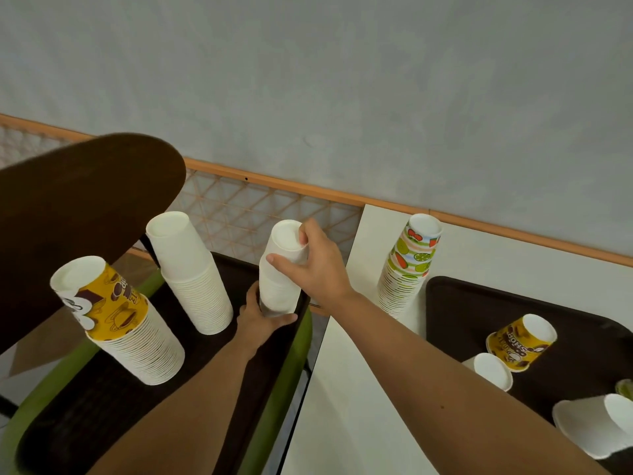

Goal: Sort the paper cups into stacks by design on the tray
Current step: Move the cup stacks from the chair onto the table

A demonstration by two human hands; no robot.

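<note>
On the dark tray [102,406] at the left stand three upside-down stacks: a yellow coffee-print stack [120,320], a tall plain white stack [191,275], and a second plain white stack [279,269] at the tray's right edge. My left hand [260,320] grips the base of that second white stack. My right hand [311,265] is closed on its top cup. A fruit-print stack [409,265] stands on the white table. A second dark tray [479,303] at the right holds a loose yellow cup [522,341] and plain white cups [493,370].
The left tray rests on a green chair seat [54,389] beside a dark round tabletop [78,207]. The white table [359,389] fills the middle. More white cups [589,426] lie at the right edge. A wall with an orange rail [308,188] runs behind.
</note>
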